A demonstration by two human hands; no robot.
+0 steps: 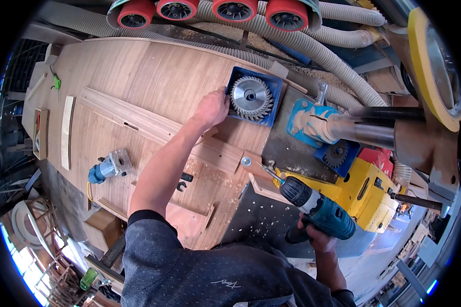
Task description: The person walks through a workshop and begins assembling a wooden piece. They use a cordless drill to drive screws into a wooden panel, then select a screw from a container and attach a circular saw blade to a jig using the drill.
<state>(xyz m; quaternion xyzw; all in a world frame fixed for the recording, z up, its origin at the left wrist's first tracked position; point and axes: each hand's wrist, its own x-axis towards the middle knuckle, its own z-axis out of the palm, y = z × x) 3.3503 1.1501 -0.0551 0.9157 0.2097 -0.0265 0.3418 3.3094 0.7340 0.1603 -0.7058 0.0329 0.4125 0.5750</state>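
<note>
My left hand (213,107) reaches forward over the wooden tabletop, its fingers closed at the left edge of a shallow blue box (277,93). A toothed circular saw blade (251,94) lies flat in that box; my fingertips are partly hidden at the rim. Low on the right, my right hand (321,239) is wrapped around the grip of a teal and black cordless drill (327,214). The drill's bit (269,172) points up and left, above a small wooden block with a round metal piece (246,161).
Long wooden strips (153,125) cross the tabletop (184,66). A blue trim router (107,166) and a wrench (182,185) lie nearer. At right stand a blue clamp-like base (312,120), a second boxed blade (336,153) and a yellow machine (369,199). Red wheels (234,9) hang at the far edge.
</note>
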